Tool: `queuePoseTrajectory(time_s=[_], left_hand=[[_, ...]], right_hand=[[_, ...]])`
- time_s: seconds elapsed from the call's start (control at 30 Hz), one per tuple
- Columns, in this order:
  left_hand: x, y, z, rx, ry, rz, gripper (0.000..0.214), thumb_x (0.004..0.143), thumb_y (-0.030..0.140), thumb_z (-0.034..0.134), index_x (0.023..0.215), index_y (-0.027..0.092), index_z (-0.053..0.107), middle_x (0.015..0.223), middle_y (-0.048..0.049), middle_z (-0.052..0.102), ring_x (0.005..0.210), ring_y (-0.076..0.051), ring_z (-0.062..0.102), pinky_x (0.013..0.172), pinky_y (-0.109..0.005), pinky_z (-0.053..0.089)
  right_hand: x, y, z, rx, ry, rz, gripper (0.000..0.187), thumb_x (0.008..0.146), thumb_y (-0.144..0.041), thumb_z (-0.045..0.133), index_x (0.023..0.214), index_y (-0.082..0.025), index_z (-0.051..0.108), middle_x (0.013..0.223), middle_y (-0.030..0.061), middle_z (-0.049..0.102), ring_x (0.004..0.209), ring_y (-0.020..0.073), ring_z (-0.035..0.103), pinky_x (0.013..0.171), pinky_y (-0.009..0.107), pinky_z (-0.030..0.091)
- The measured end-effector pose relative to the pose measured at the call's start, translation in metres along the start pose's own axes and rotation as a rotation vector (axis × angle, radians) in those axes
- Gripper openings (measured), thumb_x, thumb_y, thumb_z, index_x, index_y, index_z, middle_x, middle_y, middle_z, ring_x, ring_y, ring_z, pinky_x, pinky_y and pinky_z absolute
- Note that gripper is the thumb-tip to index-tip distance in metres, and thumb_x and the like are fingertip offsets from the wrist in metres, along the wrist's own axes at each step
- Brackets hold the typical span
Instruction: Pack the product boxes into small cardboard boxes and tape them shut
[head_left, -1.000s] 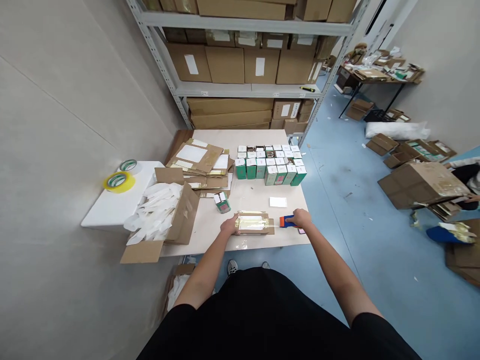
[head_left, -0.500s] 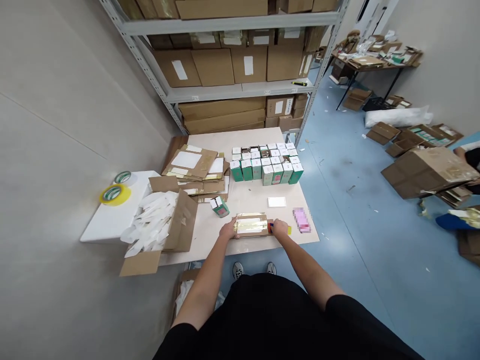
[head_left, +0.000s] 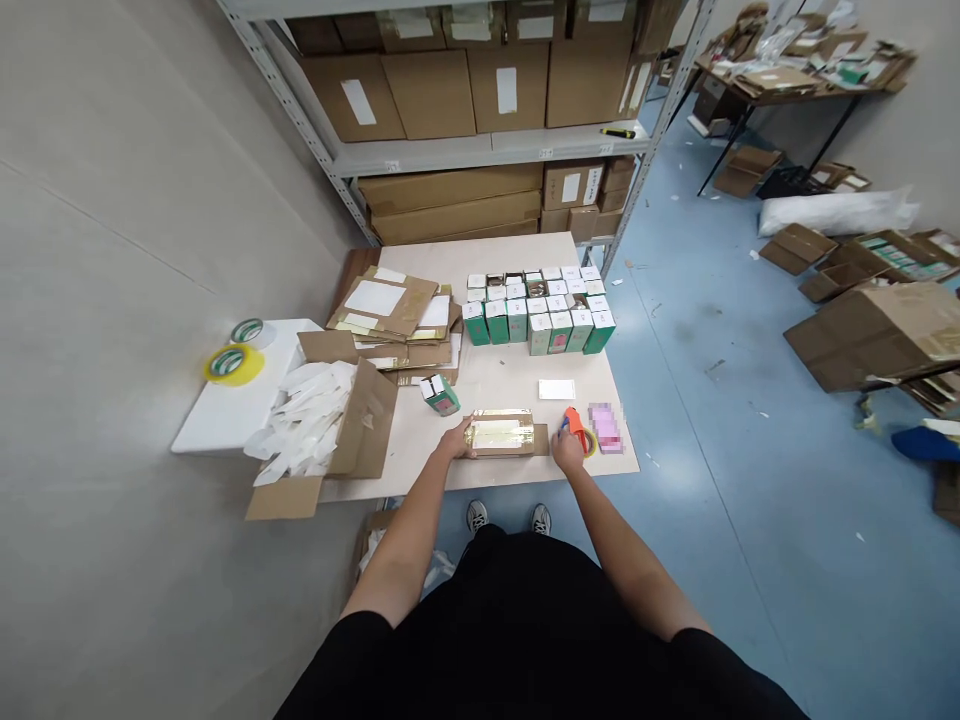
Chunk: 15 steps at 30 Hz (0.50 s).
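Note:
A flat cardboard box (head_left: 501,434) with shiny tape across its top lies near the table's front edge, a flap sticking out at its right end. Wrapped round the box's left end is my left hand (head_left: 454,440). Just right of the flap, apart from the box, my right hand (head_left: 568,450) is closed on an orange and blue tape dispenser (head_left: 575,424) with a yellow-edged roll. Its fingers partly hide the handle. A small green and white carton (head_left: 440,396) stands behind my left hand. To the dispenser's right lies a blurred pink item (head_left: 606,428).
Rows of green and white cartons (head_left: 559,318) stand at the table's back right. Flattened cardboard (head_left: 390,305) is stacked back left, beside an open box of white paper strips (head_left: 360,440). A white card (head_left: 556,390) lies mid-table; shelving (head_left: 450,152) rises behind.
My right hand has moved right, away from the box's end, and turned the tape dispenser so its orange part shows. My left hand keeps its hold. The camera view has tilted slightly down.

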<state>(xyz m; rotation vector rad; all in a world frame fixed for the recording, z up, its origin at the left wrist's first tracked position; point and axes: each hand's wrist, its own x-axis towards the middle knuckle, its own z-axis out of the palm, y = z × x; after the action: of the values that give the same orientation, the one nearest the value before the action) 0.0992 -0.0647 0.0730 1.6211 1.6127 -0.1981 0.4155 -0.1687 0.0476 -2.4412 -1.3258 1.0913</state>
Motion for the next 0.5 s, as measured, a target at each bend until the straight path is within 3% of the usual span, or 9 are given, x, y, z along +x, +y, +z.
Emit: queuePoseTrajectory(time_s=[0.1, 0.17, 0.23, 0.37, 0.5], left_hand=[[-0.002, -0.002, 0.008, -0.148, 0.007, 0.064, 0.122, 0.053, 0.034, 0.097, 0.160, 0.030, 0.039, 0.162, -0.0094, 0.047, 0.141, -0.032, 0.053, 0.110, -0.030, 0.042], [-0.005, 0.001, 0.017, -0.203, 0.032, 0.072, 0.115, 0.063, 0.046, 0.093, 0.162, 0.027, 0.036, 0.163, -0.0111, 0.045, 0.143, -0.030, 0.051, 0.113, -0.030, 0.041], [-0.008, 0.007, 0.028, -0.182, 0.089, -0.013, 0.103, 0.078, 0.058, 0.080, 0.163, 0.028, 0.032, 0.162, -0.0101, 0.046, 0.143, -0.030, 0.051, 0.113, -0.032, 0.041], [-0.010, 0.010, 0.044, -0.105, 0.243, -0.247, 0.080, 0.094, 0.064, 0.055, 0.163, 0.030, 0.032, 0.148, -0.0069, 0.063, 0.133, -0.028, 0.061, 0.104, -0.035, 0.046], [-0.005, -0.002, 0.041, -0.224, 0.234, -0.174, 0.061, 0.094, 0.054, 0.062, 0.150, 0.035, 0.052, 0.138, -0.0003, 0.071, 0.122, -0.022, 0.068, 0.095, -0.027, 0.049]], right_hand=[[-0.002, -0.030, 0.013, 0.136, -0.083, -0.096, 0.053, 0.099, -0.055, 0.047, 0.133, -0.017, 0.063, 0.119, 0.0143, 0.073, 0.108, 0.0271, 0.068, 0.088, 0.029, 0.051], [-0.003, -0.045, 0.023, 0.182, -0.111, -0.082, 0.057, 0.096, -0.059, 0.054, 0.133, -0.016, 0.060, 0.117, 0.0138, 0.074, 0.103, 0.0262, 0.069, 0.083, 0.028, 0.051], [-0.002, -0.052, 0.030, 0.177, -0.106, -0.033, 0.059, 0.094, -0.059, 0.057, 0.134, -0.016, 0.057, 0.120, 0.0134, 0.073, 0.103, 0.0253, 0.070, 0.081, 0.026, 0.051], [0.006, -0.049, 0.032, 0.128, -0.117, 0.004, 0.057, 0.094, -0.057, 0.058, 0.131, -0.015, 0.055, 0.121, 0.0133, 0.071, 0.106, 0.0244, 0.070, 0.080, 0.025, 0.050], [0.014, -0.042, 0.026, 0.146, -0.148, -0.059, 0.043, 0.097, -0.049, 0.056, 0.123, -0.015, 0.059, 0.118, 0.0123, 0.071, 0.105, 0.0226, 0.069, 0.079, 0.023, 0.049]])
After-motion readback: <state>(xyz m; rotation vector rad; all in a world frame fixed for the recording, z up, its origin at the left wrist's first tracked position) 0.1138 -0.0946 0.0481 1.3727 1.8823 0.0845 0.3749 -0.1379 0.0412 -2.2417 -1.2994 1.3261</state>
